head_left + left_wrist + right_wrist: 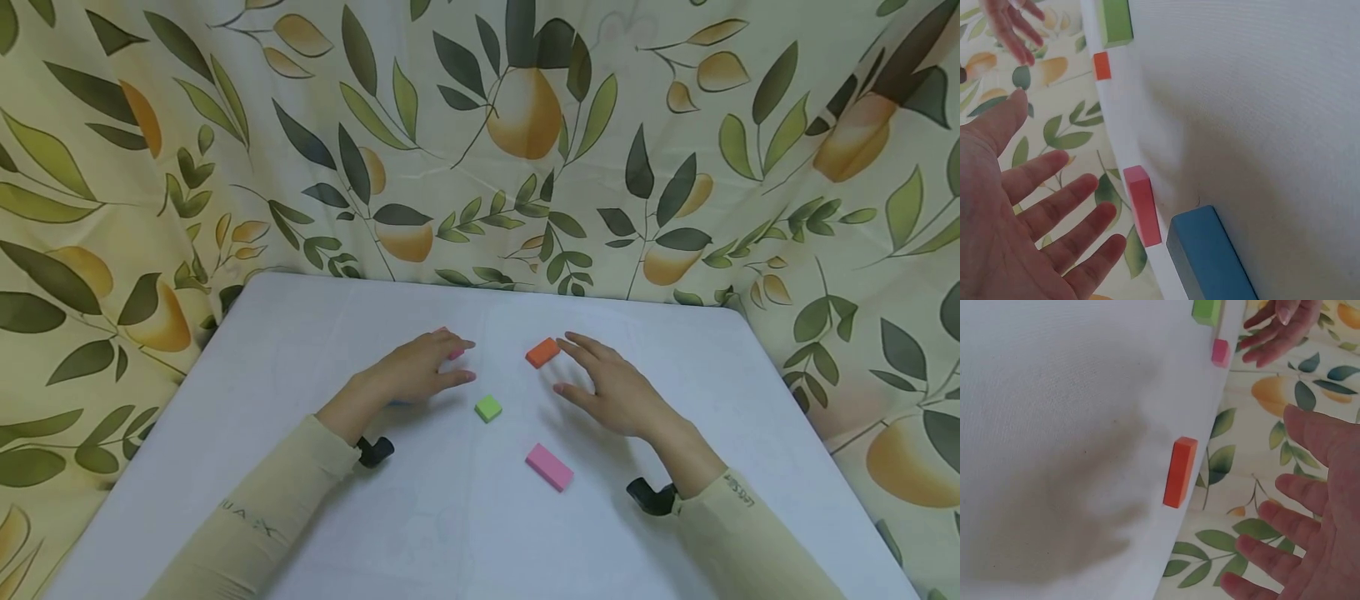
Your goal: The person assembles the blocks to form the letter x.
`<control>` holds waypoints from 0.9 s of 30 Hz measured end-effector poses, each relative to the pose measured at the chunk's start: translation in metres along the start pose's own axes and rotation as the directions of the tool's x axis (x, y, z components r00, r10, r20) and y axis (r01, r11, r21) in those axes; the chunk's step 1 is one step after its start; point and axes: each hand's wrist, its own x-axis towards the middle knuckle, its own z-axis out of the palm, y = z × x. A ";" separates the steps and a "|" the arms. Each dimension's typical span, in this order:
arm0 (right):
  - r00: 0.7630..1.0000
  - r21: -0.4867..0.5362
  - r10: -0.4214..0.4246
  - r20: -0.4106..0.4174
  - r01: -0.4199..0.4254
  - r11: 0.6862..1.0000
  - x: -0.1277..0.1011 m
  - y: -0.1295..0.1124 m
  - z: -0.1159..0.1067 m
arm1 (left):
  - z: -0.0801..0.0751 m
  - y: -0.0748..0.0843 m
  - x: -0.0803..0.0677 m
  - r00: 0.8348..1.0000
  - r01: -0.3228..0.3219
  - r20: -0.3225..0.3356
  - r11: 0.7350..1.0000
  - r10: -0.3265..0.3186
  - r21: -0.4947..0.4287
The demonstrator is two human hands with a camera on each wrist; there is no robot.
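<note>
On the white table [450, 533], an orange oblong block [542, 352] lies near the right hand [618, 392], and a rosy-pink oblong block [1143, 206] near the left hand [412, 367]. Both hands hold nothing, fingers apart; the blocks lie flat, probably resting stable by themselves.

Right grip [1335, 519] spread, apart from orange block [1180, 472]

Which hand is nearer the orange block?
Right. The right hand hovers close beside the orange block, on its right; the left hand hovers farther away, to the block's left, across a stretch of table.
</note>
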 end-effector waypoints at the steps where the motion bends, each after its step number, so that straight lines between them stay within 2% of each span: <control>1: 1.000 0.002 0.001 0.000 -0.001 1.000 0.000 0.000 0.000 | 0.000 0.000 0.000 1.000 0.001 -0.001 1.000 -0.001 -0.001; 21: 1.000 0.072 0.007 -0.011 -0.006 0.997 -0.005 0.000 0.008 | 0.005 0.002 -0.004 1.000 -0.007 -0.020 0.999 0.006 -0.042; 27: 1.000 0.103 0.018 0.012 -0.019 0.994 -0.007 -0.003 0.008 | 0.008 0.003 -0.002 1.000 0.012 -0.001 0.998 -0.012 -0.054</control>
